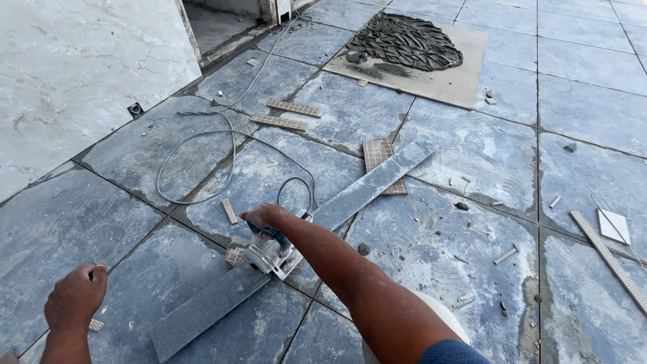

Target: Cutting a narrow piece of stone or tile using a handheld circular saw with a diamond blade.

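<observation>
Two bare hands work low over a floor (pixel 472 148) of large blue-grey tiles, their faces streaked with pale dust and dried grout. Nearest, the left hand (pixel 75 296) presses down on a tile at the floor's near left edge, fingers curled loosely under and gripping nothing, a small mosaic scrap (pixel 96 325) just beside the knuckles. The right hand (pixel 264 219) is wrapped tight over the blue handle of a handheld tile cutter (pixel 269 253), whose pale metal base sits on a long narrow tile strip (pixel 296 246). That grey, speckled strip lies diagonally across the floor, its near end close to the left hand and its far end resting on a square ribbed mosaic piece (pixel 379 162); the cutter meets it about midway, directly under the gripping fingers. A grey power cord (pixel 195 158) loops from the tool across the tiles toward the pale marbled wall (pixel 74 74) on the left. Beyond the loop lie two slim mosaic strips (pixel 286 114), side by side but apart. Chips and slivers of tile litter the right side, where a long ribbed offcut (pixel 606 253) lies beside a small white tile fragment (pixel 613 226). At the far edge, a beige tile (pixel 445 81) carries a dark heap of combed adhesive (pixel 408 42).
</observation>
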